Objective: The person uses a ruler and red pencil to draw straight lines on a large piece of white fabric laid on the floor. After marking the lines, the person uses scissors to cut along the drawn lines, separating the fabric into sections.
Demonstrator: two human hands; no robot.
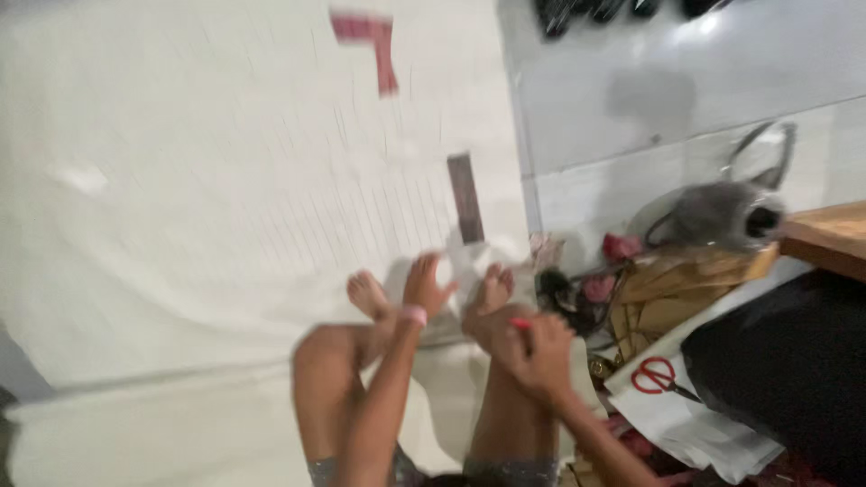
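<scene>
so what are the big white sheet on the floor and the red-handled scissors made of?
Big white sheet: probably fabric, matte; it sags into soft folds and carries faint ruled lines, though blur leaves paper possible. Red-handled scissors: handles look like glossy plastic; blades dark, likely metal, too blurred to confirm.

White cloth, red touches

I am wearing a pink wristband and gripping a red pen; faint ruled lines are showing across the white fabric, beside red-handled scissors.

whole view motion-blurred | right hand: red thing in its fingers too smeared to identify | red scissors: blades partly hidden under black cloth | dark objects cut off by top edge | wooden counter cut by right edge
</scene>
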